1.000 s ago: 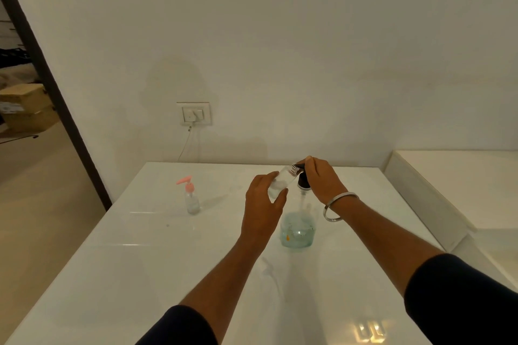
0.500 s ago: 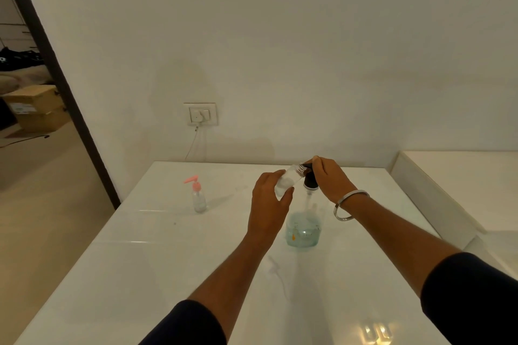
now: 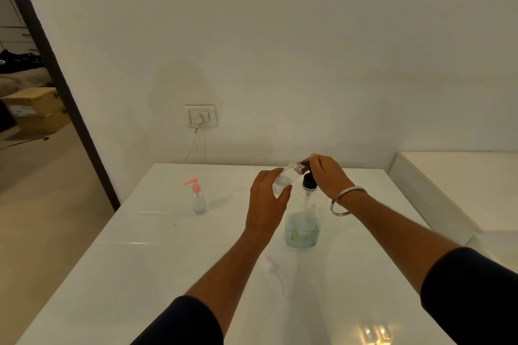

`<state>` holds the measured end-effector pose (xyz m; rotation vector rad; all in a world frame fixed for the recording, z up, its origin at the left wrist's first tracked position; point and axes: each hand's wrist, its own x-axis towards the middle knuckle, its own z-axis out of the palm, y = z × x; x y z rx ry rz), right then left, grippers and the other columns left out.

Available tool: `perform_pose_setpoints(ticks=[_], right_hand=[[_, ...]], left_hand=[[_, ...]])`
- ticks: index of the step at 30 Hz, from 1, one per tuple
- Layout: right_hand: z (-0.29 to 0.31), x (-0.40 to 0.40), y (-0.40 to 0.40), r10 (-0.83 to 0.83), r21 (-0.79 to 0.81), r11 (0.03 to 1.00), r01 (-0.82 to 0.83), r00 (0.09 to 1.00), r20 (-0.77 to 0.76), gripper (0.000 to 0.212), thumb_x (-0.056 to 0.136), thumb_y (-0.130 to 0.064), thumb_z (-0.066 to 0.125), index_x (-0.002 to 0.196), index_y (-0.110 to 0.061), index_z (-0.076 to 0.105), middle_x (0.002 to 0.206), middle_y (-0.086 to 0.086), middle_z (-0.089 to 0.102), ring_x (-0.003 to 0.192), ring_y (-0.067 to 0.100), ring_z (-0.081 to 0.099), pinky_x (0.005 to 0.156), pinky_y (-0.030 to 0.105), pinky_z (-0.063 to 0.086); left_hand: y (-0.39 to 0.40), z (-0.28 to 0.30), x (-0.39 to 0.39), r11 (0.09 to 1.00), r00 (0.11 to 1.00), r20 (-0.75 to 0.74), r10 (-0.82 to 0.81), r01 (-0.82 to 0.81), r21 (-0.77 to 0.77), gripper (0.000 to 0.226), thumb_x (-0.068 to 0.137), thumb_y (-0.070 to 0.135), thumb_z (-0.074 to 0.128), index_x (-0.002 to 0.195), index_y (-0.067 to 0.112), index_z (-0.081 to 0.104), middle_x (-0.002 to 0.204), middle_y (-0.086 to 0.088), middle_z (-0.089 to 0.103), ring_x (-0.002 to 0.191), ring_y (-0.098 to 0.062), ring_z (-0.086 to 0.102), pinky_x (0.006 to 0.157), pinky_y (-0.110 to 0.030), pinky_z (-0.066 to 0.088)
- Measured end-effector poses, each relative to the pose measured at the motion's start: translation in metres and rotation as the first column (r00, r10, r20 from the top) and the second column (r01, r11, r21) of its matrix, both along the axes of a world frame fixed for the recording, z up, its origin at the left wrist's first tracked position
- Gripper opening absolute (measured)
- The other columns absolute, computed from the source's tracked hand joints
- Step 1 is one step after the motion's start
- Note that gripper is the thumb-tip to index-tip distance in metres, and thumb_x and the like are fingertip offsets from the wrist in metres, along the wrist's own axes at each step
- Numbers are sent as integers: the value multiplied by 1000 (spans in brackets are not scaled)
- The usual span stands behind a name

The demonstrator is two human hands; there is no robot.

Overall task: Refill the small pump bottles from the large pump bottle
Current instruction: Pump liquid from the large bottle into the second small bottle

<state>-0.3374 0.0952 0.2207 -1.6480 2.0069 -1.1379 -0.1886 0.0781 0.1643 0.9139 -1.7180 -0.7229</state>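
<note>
One small clear uncapped bottle [image 3: 284, 179] being gripped tilted in left hand [image 3: 267, 204] at black pump spout of large clear bottle [image 3: 302, 228], mid-table; pump head being pressed by right hand [image 3: 326, 175]. Next: further pumping likely needed, mouth kept under spout.

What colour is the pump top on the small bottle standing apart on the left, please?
Pink pump top, seen in the head view.

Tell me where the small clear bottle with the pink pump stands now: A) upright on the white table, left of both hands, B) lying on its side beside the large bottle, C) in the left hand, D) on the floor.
A: the small clear bottle with the pink pump stands upright, untouched, on the white table, left of both hands.
</note>
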Motion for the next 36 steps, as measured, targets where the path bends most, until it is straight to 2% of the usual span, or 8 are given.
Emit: perform_pose_setpoints(ticks=[5, 9, 13, 20, 26, 30, 33, 36], right_hand=[[-14, 1, -2, -25, -4, 1000, 26, 996, 85, 39, 99, -17, 27, 87, 4, 57, 76, 14, 53, 70, 22, 47, 63, 26, 39], [-12, 1, -2, -17, 6, 1000, 17, 998, 68, 35, 99, -16, 27, 71, -10, 47, 65, 5, 47, 64, 19, 41, 57, 23, 35], [-3, 0, -1, 2, 0, 1000, -2, 999, 35, 38, 99, -19, 27, 85, -1, 58, 77, 10, 57, 68, 19, 49, 61, 23, 39], [-5, -2, 0, -3, 15, 1000, 3, 999, 52, 41, 99, -21, 27, 84, 0, 58, 78, 14, 57, 69, 20, 49, 60, 22, 39], [-14, 3, -2, -41, 17, 999, 39, 995, 86, 42, 99, -18, 27, 95, 10, 57, 86, 28, 61, 73, 24, 50, 69, 32, 42], [-8, 2, 1, -32, 5, 999, 32, 998, 49, 38, 99, -18, 27, 83, -1, 57, 77, 13, 57, 68, 19, 49, 66, 29, 41], [1, 4, 2, -15, -14, 1000, 16, 999, 37, 38, 98, -15, 28, 94, 0, 63, 81, 3, 61, 76, 18, 54, 71, 23, 43], [3, 4, 3, -14, -14, 1000, 14, 1000, 17, 34, 98, -14, 28, 82, -6, 58, 66, -8, 53, 66, 13, 48, 62, 20, 38]], left_hand=[[-2, -8, -3, 1000, 1000, -5, 3, -3, 5, 34, 84, 16, 68, 116, 18, 58, 109, 5, 59, 97, -6, 55, 82, -13, 42], [-2, -7, -3, 1000, 1000, -9, 2, -2, -3, 32, 84, 15, 68, 115, 18, 59, 105, 11, 57, 95, -3, 54, 79, -8, 41], [1, -5, -1, 1000, 1000, -1, -2, 2, -13, 34, 84, 18, 67, 117, 18, 58, 108, 7, 58, 96, -4, 55, 81, -7, 41], [0, -4, -2, 1000, 1000, 0, 5, -5, -6, 35, 84, 17, 67, 118, 17, 57, 111, 4, 59, 99, -8, 56, 85, -18, 45], [-1, -9, -5, 1000, 1000, 9, 17, -17, 11, 34, 84, 16, 68, 117, 18, 58, 110, 4, 59, 97, -6, 54, 80, -9, 41], [1, -6, -2, 1000, 1000, -6, 4, -4, -4, 34, 84, 15, 68, 116, 17, 59, 109, 5, 59, 97, -7, 56, 84, -16, 44], [3, -3, -1, 1000, 1000, -4, 4, -4, -9, 36, 84, 18, 67, 119, 17, 57, 110, 5, 59, 99, -7, 56, 85, -18, 45], [2, -2, -1, 1000, 1000, -4, 3, -4, -19, 36, 84, 17, 67, 118, 17, 57, 111, 3, 59, 99, -9, 56, 87, -23, 47]])
